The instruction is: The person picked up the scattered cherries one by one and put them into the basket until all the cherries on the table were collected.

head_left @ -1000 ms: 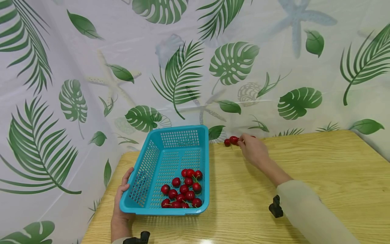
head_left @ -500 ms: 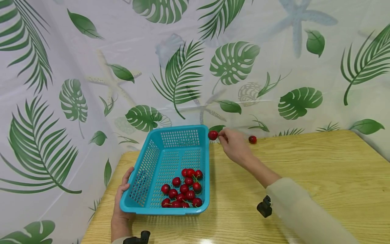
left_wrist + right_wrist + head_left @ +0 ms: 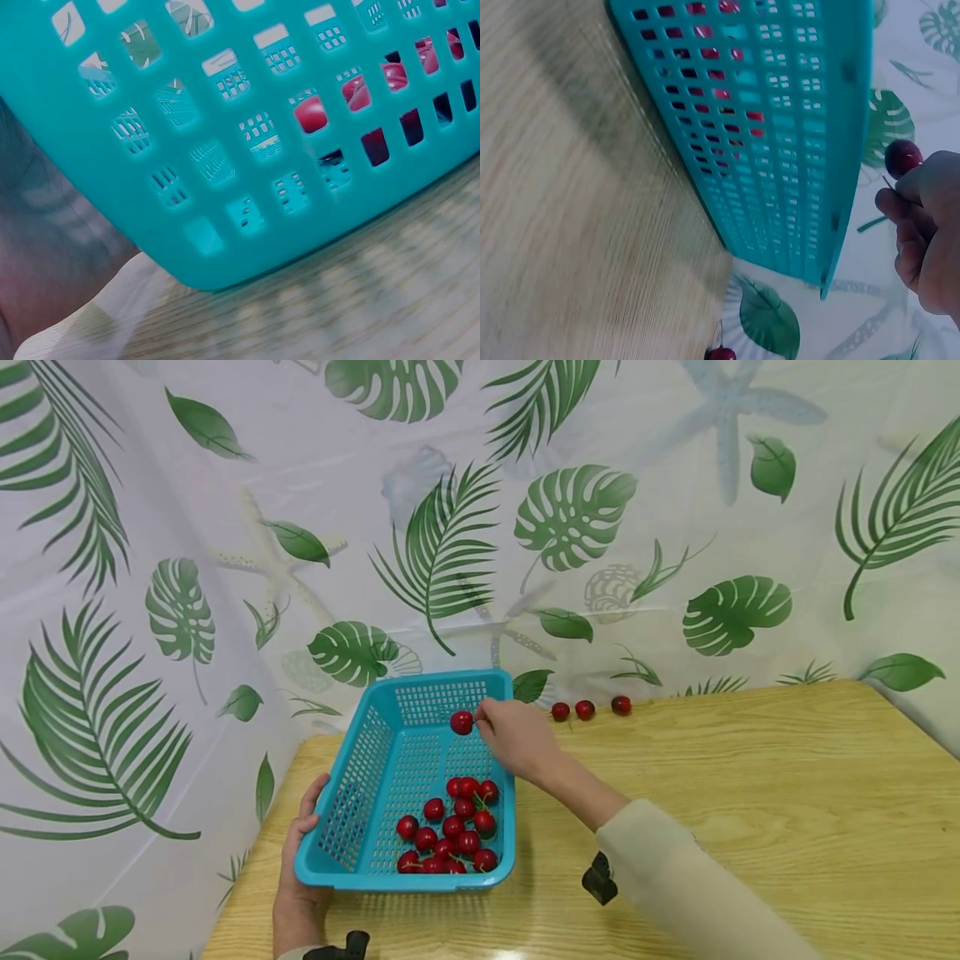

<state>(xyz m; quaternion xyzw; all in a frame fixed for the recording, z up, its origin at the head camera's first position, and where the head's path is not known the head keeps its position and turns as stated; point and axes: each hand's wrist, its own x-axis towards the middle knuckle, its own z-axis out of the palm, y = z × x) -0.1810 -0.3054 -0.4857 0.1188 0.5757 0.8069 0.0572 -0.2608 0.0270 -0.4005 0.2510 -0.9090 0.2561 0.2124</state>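
Note:
In the head view, a blue perforated plastic basket (image 3: 508, 760) stands on the left of the table, with several red cherries (image 3: 453, 824) gathered in its near right part. My left hand (image 3: 296, 852) holds the basket at its left side, fingers against the outer wall and rim. My right hand (image 3: 517, 735) reaches over the basket's right rim and pinches one cherry (image 3: 461, 722) by its stem, above the basket's far part. From the right wrist, that dark red cherry (image 3: 904, 159) shows just beyond the fingertips. The left wrist view looks at the basket's perforated wall (image 3: 225, 255).
Three more cherries (image 3: 585, 710) lie in a row along the back edge of the wooden table (image 3: 720, 793), right of the basket. Behind the table and on the left hangs a white cloth (image 3: 450, 435) printed with green leaves.
My right hand has lifted a cherry from the back of the table and carried it left over the basket. The left hand and the basket stay in place.

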